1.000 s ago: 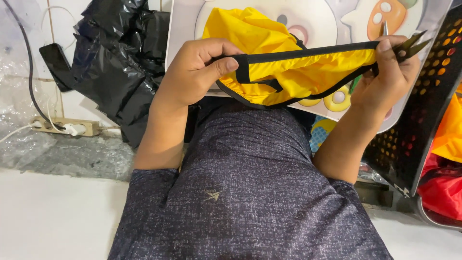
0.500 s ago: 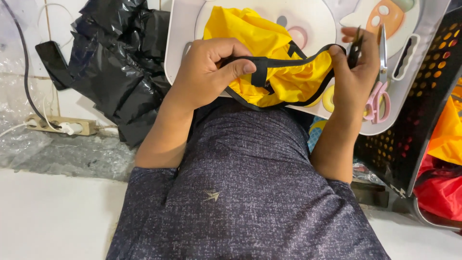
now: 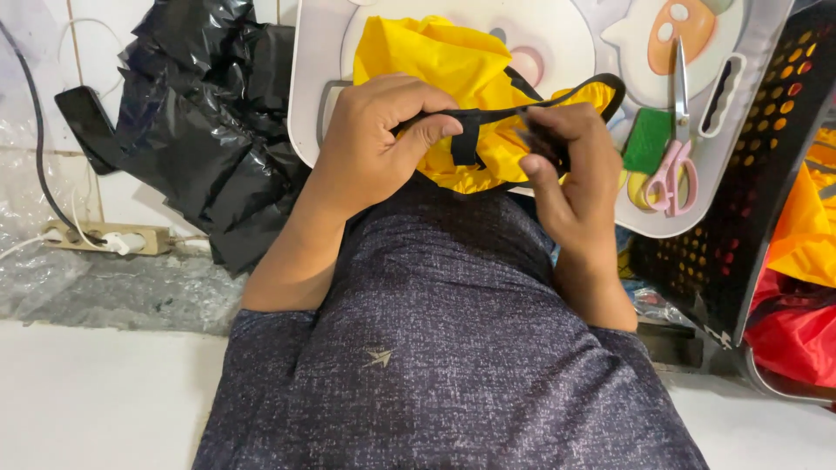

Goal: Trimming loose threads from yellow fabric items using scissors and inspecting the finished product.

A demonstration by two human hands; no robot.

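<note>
The pink-handled scissors [image 3: 670, 165], in the right hand half a second ago, now lie on the white cartoon-printed lap tray [image 3: 749, 148] at right. The right hand [image 3: 570, 174] pinches the black binding strap [image 3: 488, 117] with fingers narrow; the left hand [image 3: 374, 139] clamps it under the thumb. The yellow fabric piece [image 3: 444, 61] bunches just beyond. Keeping the strap taut between both pinches would steady it.
</note>
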